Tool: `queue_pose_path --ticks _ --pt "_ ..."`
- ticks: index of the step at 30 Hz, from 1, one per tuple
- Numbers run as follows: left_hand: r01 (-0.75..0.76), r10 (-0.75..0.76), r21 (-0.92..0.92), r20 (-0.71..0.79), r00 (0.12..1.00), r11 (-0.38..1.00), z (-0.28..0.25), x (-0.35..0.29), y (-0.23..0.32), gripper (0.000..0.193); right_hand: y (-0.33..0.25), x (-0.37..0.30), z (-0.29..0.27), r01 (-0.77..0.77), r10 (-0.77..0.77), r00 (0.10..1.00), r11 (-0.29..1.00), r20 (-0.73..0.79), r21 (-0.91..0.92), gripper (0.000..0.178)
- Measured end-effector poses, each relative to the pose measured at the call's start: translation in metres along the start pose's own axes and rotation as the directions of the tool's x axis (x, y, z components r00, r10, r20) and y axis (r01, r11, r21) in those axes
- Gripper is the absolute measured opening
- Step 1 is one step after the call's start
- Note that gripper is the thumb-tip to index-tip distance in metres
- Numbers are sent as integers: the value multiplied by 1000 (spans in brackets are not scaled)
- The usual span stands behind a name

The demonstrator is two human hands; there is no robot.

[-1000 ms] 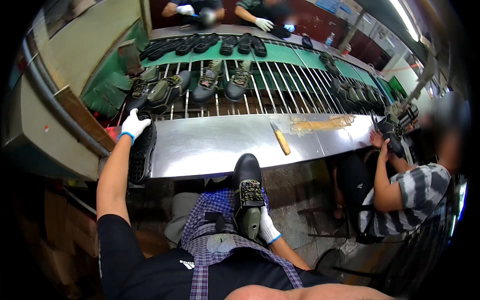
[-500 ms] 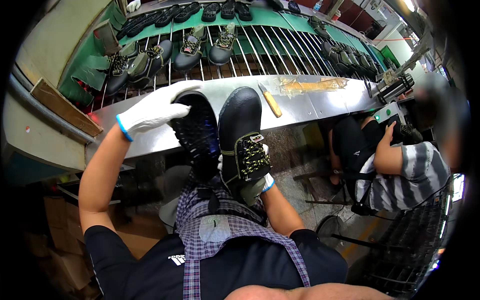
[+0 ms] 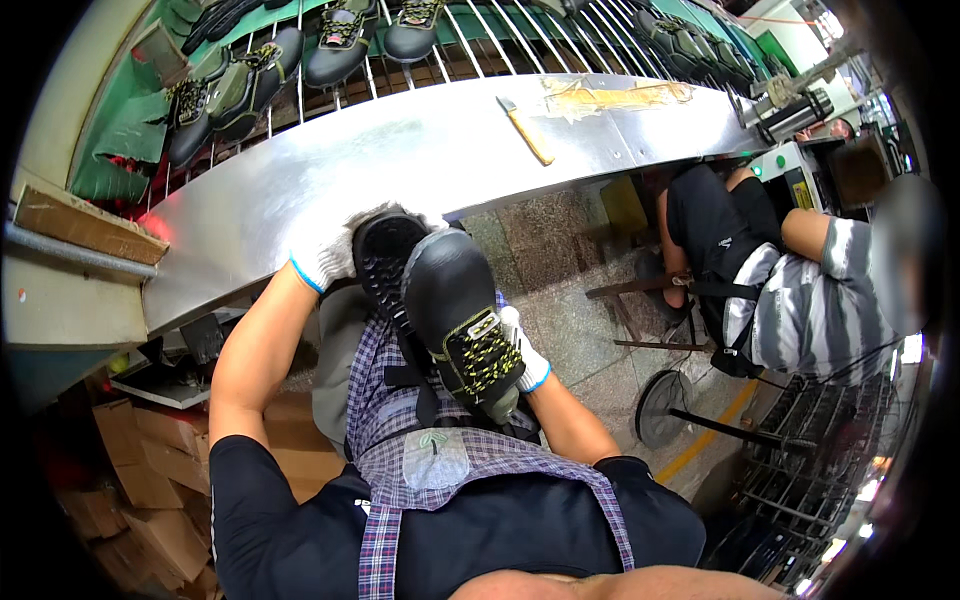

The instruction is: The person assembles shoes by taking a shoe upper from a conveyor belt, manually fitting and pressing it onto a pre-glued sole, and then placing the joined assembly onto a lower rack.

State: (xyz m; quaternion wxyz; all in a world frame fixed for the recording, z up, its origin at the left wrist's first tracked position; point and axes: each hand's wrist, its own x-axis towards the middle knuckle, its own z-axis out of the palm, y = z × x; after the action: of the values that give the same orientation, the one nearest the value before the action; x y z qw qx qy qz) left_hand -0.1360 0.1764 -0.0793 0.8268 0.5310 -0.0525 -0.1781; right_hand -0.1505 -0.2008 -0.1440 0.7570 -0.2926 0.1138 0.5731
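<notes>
A black work shoe with black-and-yellow laces lies above my lap, toe pointing away from me. My right hand, in a white knit glove with a blue cuff, is closed around its side near the heel; part of that hand is hidden behind the shoe. Against the shoe's left side rests a black treaded sole. My left hand, gloved the same way, wraps its fingers over the sole's far end. The shoe covers part of the sole.
Ahead runs a metal worktop with a wooden-handled knife on it. Beyond it, shoes stand on a rack of metal bars. A co-worker sits at the right. Cardboard boxes are low at the left.
Both hands have drawn the shoe and sole nearer to me, off the worktop's edge. My left hand went from touching the sole's side to wrapping its far end. The view has tilted downward.
</notes>
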Motion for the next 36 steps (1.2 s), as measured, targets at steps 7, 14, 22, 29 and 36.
queue_pose_path --ticks 7,14,22,29,36 --pt "116 -48 -598 129 991 793 43 1 29 77 18 15 -11 -43 34 995 994 90 104 58" --pt "24 -2 -626 36 999 779 43 -14 23 76 11 -3 53 -91 66 922 995 -381 -47 69" --pt "45 -102 -567 -69 992 822 69 -2 39 70 21 -12 35 -100 68 941 992 -330 -79 68" --pt "0 1 -386 3 1000 923 72 10 32 61 43 -8 -14 -19 22 999 994 -26 111 56" --pt "-118 119 62 -23 993 991 84 11 37 55 45 -6 -3 -12 28 996 982 -82 190 65"
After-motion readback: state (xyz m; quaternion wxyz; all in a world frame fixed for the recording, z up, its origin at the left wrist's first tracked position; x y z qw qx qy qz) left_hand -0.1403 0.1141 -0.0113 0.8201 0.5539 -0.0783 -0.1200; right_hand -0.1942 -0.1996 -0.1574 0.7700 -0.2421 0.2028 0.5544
